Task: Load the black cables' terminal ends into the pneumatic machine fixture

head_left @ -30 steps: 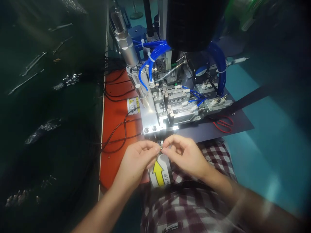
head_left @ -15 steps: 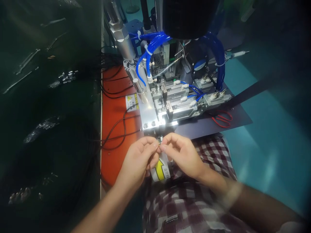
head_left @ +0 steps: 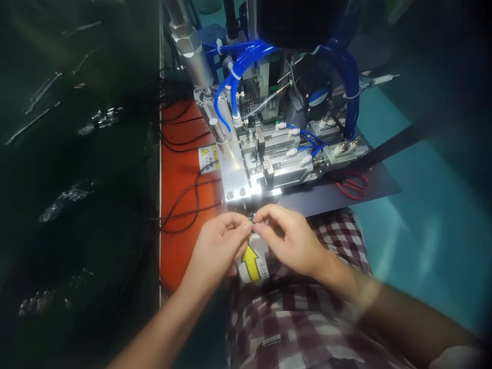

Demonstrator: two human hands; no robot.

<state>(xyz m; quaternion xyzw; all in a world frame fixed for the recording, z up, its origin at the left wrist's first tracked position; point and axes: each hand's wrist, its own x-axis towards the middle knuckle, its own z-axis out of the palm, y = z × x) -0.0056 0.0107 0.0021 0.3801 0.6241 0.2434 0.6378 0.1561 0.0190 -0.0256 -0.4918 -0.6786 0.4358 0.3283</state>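
My left hand and my right hand meet fingertip to fingertip just below the front edge of a small metal machine. Both pinch a tiny metal part between thumb and forefinger; it is too small to name. Under the hands sits a white label with a yellow arrow. Blue air hoses loop over the machine's clamps and cylinders.
An orange plate with black cables lies left of the machine. Red-handled scissors rest on a dark sheet at the right. Small metal parts are scattered on the dark surface at far left. Checked clothing fills the foreground.
Both hands have moved slightly up towards the machine's front edge, still pinching the small part between them. The view has shifted a little.
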